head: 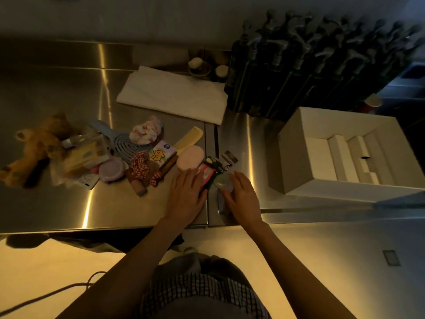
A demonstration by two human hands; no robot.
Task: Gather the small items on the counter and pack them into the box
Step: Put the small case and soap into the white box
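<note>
Both forearms reach up from the bottom of the frame over our checked garment (202,293) to the steel counter (57,88). Our left hand (186,194) lies flat, fingers straight and together, pressing down on a pink packet (207,174) at the counter's near edge. Our right hand (241,196) sits just beside it, fingers extended and loosely spread over a small clear wrapped item (222,184) — touching it from above, not curled round it as far as we can tell. Between the two hands a dark clip-like object (215,163) and a small foil sachet (230,157) lie against the packet; detail there is too blurred to name further.

Just beyond the left hand: a pink oval soap (190,160), touching a printed tissue pack (161,154) and a yellow comb (189,138). Further left the pile continues — a red gingham scrunchie (142,165), a pale floral scrunchie (146,132), a blue hairbrush (125,143), a lilac round tin (111,172), a yellow boxed item (85,157), and a brown teddy bear (39,143) lying at the far left.

Behind the pile, a folded white cloth (172,94). Right of it, a dense row of dark pump bottles (310,65).

Open white box (296,134) stands on the counter to the right of our right hand, well apart from the pile; inside we see pale card dividers (345,157).
</note>
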